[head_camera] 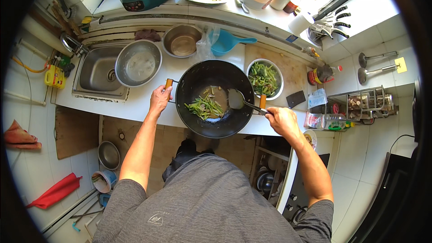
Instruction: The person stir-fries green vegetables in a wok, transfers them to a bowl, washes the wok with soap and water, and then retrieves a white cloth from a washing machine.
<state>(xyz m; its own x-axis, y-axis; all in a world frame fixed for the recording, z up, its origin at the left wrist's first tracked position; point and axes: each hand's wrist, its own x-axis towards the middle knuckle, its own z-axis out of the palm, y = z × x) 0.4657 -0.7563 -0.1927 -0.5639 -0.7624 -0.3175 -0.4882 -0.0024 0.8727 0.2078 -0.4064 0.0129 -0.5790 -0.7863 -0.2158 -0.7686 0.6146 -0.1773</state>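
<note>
A black wok is held over the front edge of the white counter, with my left hand closed on its left wooden handle. My right hand grips the dark handle of a metal spatula, whose blade rests inside the wok. Cut green stalks and some brownish liquid lie in the bottom of the wok. The wok's right wooden handle sticks up beside the spatula's shaft. Just behind it, a white bowl holds more cooked green vegetables.
Left of the wok are a metal basin and a steel sink. Behind it stand a second metal bowl and a blue plastic ladle. A soy-sauce-like bottle and a spice rack are at the right.
</note>
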